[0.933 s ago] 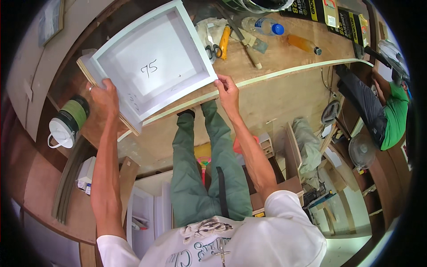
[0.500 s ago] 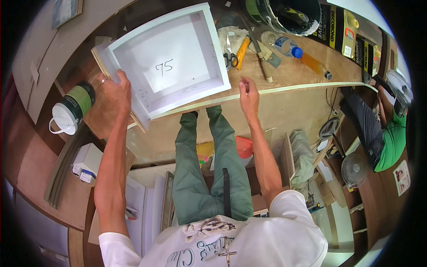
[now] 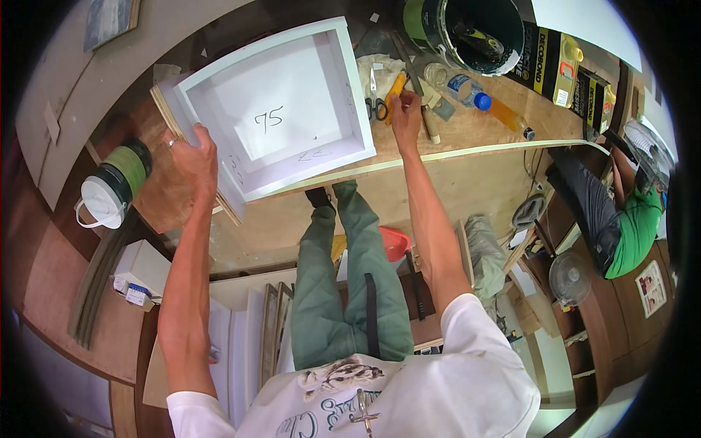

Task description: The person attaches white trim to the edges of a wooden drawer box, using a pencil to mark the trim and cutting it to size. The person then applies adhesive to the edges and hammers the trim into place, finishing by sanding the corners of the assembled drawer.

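A white drawer box [image 3: 286, 109] lies open side up on the workbench [image 3: 504, 131], with handwriting inside its base. Its thicker front panel, with a bare wood edge, is on the left. My left hand [image 3: 193, 162] grips that panel, thumb over the inner side and fingers round the outside. My right hand [image 3: 407, 125] is right of the drawer, fingers bunched on a long yellow-orange tool [image 3: 399, 82] lying on the bench; its exact kind is unclear. Dark-handled scissors [image 3: 375, 101] lie just left of that tool. A wooden-handled tool [image 3: 432, 128] lies to the right, partly behind my fingers.
Bottles [image 3: 469, 93], a dark bucket [image 3: 478, 40] and metal cans [image 3: 566, 69] stand or lie at the back right. A green-labelled pail [image 3: 117, 179] is on the left. A person in green [image 3: 634, 233] and a fan [image 3: 571, 279] are at far right.
My right hand has moved forward from the bench edge to the yellow-orange tool, its fingers closing there. My left hand keeps its hold on the drawer.
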### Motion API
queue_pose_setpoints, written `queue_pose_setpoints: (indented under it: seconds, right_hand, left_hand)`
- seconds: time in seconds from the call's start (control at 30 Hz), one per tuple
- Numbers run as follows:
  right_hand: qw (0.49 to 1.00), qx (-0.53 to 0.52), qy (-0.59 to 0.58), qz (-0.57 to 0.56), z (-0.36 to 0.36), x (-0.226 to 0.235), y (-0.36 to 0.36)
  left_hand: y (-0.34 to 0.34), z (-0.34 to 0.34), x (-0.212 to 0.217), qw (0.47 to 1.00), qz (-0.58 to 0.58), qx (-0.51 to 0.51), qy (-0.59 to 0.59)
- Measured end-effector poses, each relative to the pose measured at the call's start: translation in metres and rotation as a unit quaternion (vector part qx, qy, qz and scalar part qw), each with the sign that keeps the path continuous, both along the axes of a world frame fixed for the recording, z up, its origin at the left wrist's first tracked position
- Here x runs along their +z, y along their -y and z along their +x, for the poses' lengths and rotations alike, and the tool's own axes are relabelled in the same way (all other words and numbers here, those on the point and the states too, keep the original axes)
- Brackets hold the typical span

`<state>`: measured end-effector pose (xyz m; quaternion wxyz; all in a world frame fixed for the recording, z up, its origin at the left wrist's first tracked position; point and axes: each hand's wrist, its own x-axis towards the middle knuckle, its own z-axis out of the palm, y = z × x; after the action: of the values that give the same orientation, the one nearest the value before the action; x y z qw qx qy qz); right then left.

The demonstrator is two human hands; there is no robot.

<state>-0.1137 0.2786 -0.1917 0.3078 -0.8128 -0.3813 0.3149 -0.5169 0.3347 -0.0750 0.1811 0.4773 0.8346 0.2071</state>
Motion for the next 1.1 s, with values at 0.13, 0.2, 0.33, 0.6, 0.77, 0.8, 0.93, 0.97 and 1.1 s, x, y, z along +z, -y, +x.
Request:
queue_pose_setpoints:
  seconds: [0.13,0.2,0.33,0.6,0.77,0.8,0.93,0.97,1.1]
  right_hand:
    - [0.998,-0.010,-0.061,-0.021,-0.015,0.000,-0.002]
    - [1.000,0.004,0.021,-0.002,0.003,-0.004,0.010]
    - [0.988,-0.039,0.149,0.020,0.071,-0.020,0.033]
    - [0.917,0.149,0.359,-0.088,0.133,-0.026,0.027]
    - [0.887,0.214,0.363,-0.188,0.147,-0.030,0.025]
    - [0.898,0.213,0.352,-0.154,0.138,-0.030,0.029]
    - [0.910,0.242,0.328,-0.068,0.172,-0.037,0.035]
    - [0.911,0.262,0.317,-0.025,0.172,-0.039,0.035]
    - [0.929,0.259,0.242,-0.106,0.182,-0.038,0.035]
  left_hand:
    - [0.007,-0.020,-0.006,1.000,0.012,0.013,-0.002]
    - [0.006,-0.021,-0.003,1.000,0.010,0.024,-0.001]
    - [0.001,-0.006,0.004,0.999,-0.021,0.014,0.029]
    - [0.002,-0.007,0.005,1.000,0.011,-0.003,-0.007]
    - [0.003,-0.010,0.006,1.000,-0.020,0.004,0.007]
    - [0.003,-0.014,0.011,1.000,-0.018,0.004,-0.006]
    - [0.003,-0.004,0.003,1.000,-0.011,0.006,0.020]
    - [0.004,-0.007,0.003,1.000,0.006,0.004,0.024]
    - [0.001,0.001,0.008,1.000,-0.010,0.000,0.011]
